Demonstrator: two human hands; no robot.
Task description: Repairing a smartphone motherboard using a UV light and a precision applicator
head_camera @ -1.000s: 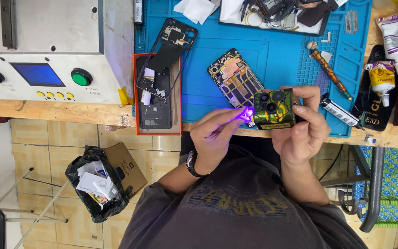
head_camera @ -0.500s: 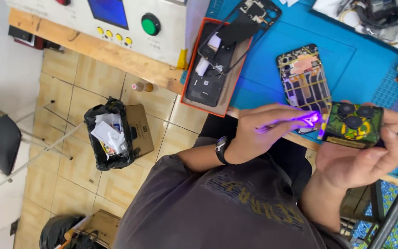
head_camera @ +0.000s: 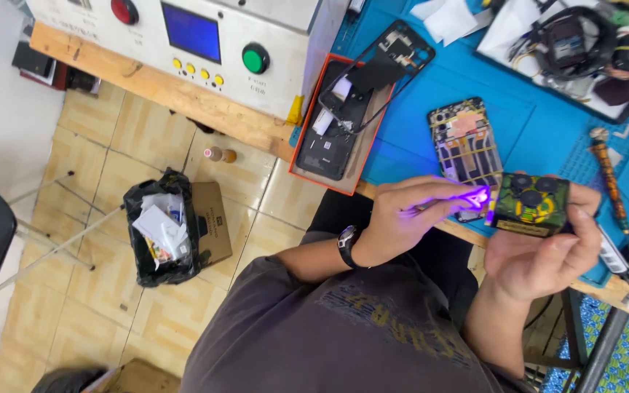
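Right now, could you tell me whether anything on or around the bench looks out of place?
Yes: a small brown bottle lies on its side on the tiled floor under the wooden bench edge, away from the other things up on the blue mat.

Ahead of my hands: opened phone frame [head_camera: 466, 149] lay close on the blue mat [head_camera: 409, 138] | left: orange tray [head_camera: 336, 124] and white machine [head_camera: 205, 36] blocked the counter | right: screwdriver [head_camera: 609, 178] barred passage | free: bare mat between tray and frame.
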